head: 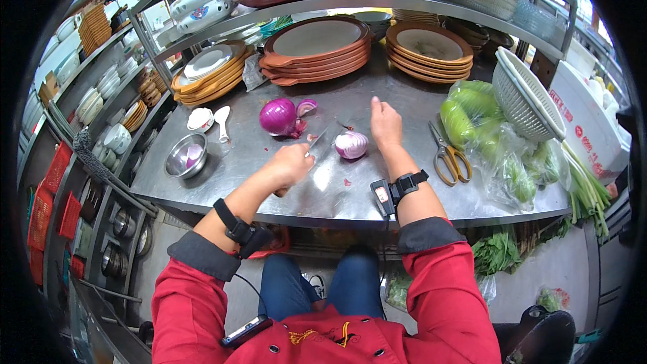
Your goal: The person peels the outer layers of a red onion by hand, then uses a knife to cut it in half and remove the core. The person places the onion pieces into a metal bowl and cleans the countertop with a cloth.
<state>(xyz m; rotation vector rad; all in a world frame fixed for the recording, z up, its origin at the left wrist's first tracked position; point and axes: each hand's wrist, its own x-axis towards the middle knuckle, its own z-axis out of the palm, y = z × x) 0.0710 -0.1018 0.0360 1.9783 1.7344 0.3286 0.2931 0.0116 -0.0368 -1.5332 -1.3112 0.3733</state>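
Note:
My left hand (290, 166) grips a knife (318, 142) by its handle, the blade slanting up and away to the right over the steel table. Just right of the blade lies a peeled piece of red onion (351, 145). My right hand (385, 121) is beyond that piece and to its right, thumb up and fingers curled; whether anything is in them is hidden. A larger purple onion (278, 117) sits farther back on the left, with a cut onion piece (307, 107) beside it. A small steel bowl (174, 168) at the left holds onion pieces.
A white spoon (222, 124) and a small white dish (200, 120) lie at left. Scissors (447, 154), bagged green vegetables (470, 116) and a plastic colander (530, 96) are at right. Stacked brown-rimmed plates (318, 53) stand at the back under a steel shelf (303, 12).

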